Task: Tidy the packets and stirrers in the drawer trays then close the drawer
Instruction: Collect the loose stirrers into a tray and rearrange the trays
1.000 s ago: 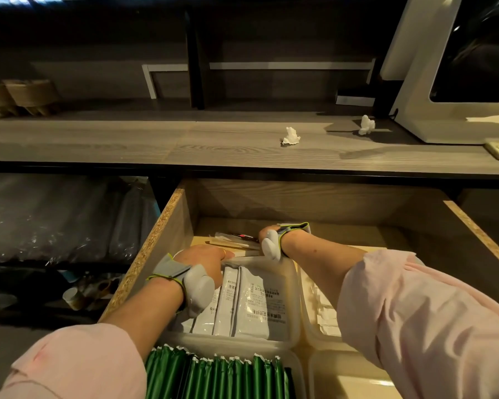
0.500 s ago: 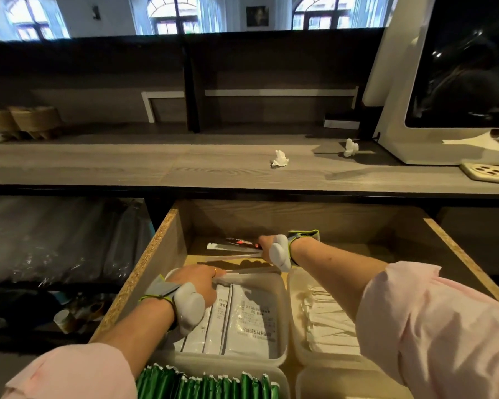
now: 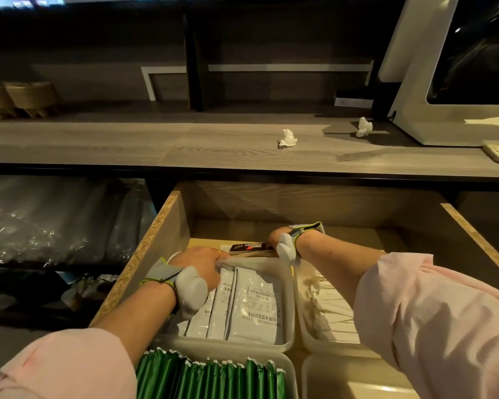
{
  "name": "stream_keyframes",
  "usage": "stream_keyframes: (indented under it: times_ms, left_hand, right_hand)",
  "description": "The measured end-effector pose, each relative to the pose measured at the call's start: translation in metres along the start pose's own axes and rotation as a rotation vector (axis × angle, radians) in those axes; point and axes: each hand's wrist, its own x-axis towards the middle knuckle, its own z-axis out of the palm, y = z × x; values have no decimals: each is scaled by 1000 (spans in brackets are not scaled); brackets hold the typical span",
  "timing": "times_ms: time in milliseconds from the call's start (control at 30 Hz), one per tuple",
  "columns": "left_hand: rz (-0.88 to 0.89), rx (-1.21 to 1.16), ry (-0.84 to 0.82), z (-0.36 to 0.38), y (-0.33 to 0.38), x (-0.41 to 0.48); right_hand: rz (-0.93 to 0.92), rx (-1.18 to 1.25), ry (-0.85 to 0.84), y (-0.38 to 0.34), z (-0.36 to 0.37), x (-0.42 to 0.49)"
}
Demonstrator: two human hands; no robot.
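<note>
The one brand that reads cleanly is "NESCAFÉ", in white capitals on a slim black-and-red stick packet [image 3: 251, 247] lying crosswise at the centre of the frame. Smaller white marks follow the word but are too fine to read, and the right hand [image 3: 281, 240] hides the packet's right end. Just below, the flat white packets [image 3: 254, 303] in the clear plastic tray [image 3: 290, 312] carry black Chinese print, upside down to the camera. There is a bold heading line near their lower edge, finer lines above it, and what may be "58g". The characters are too small to read surely. The left hand [image 3: 198, 264], curled over their upper left corner, covers the print there.
</note>
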Motion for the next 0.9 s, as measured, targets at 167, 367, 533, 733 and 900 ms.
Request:
stream_keyframes:
  times_ms: [167,367,533,733,900]
  left_hand:
    - [18,-46,-5,-2,-2,-2]
    - [-62,-141,76,-6,23,-8]
    - [-37,-1610,-171,-38,71,-22]
    - [-194,-1867,-286,-22,121,-34]
    - [-230,-1796,-314,-2,138,-44]
  right_hand:
    - [-68,84,95,5,-1,-16]
    - [-211,717,220,6,-39,-85]
    - [-339,1025,75,4,-25,-146]
    - [-218,1136,60,21,4,-192]
    - [-60,623,274,33,22,-210]
